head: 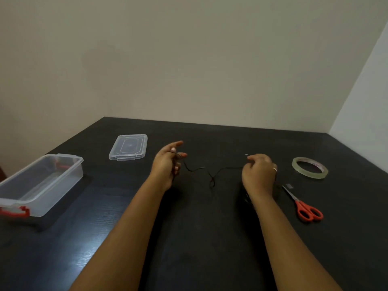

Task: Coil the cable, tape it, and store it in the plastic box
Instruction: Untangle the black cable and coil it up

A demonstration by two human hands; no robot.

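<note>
Head camera shows the left hand (168, 162) gripping one end of the thin black cable (212, 177) and the right hand (259, 175) pinching the other, slack sagging between them, seemingly for coiling, with the open box (42, 185), tape (309, 167) and scissors (304, 206) set ready alongside.
</note>
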